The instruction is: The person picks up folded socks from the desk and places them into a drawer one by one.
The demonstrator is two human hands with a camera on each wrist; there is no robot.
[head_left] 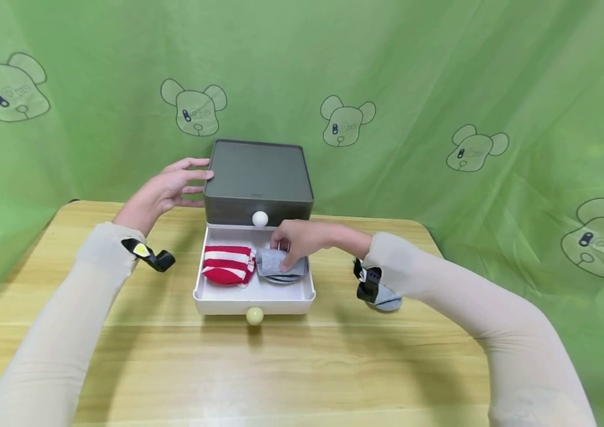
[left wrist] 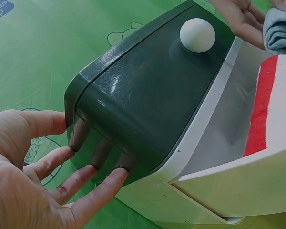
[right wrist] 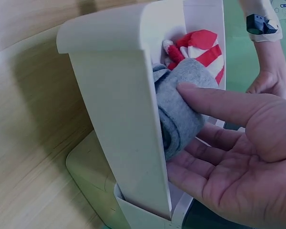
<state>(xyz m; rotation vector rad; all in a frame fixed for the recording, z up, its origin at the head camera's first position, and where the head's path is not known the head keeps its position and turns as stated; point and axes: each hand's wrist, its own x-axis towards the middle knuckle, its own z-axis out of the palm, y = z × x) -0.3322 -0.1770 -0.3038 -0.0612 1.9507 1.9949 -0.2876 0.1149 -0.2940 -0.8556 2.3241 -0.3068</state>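
A dark grey drawer box (head_left: 256, 172) (left wrist: 148, 95) stands on the table with its white lower drawer (head_left: 254, 302) (right wrist: 124, 119) pulled out. Inside lie a red-and-white striped sock roll (head_left: 227, 264) (left wrist: 276, 105) (right wrist: 200, 47) on the left and a grey sock roll (head_left: 270, 261) (right wrist: 181, 105) on the right. My right hand (head_left: 296, 240) (right wrist: 229, 143) reaches into the drawer and holds the grey roll between thumb and fingers. My left hand (head_left: 174, 184) (left wrist: 47, 167) rests its straight fingers against the box's left side.
Round white knobs sit on the shut upper drawer (head_left: 260, 219) (left wrist: 197, 35) and on the open one (head_left: 254, 315). Another grey-blue sock (head_left: 387, 299) lies on the wooden table (head_left: 280, 367) under my right wrist. A green curtain hangs close behind.
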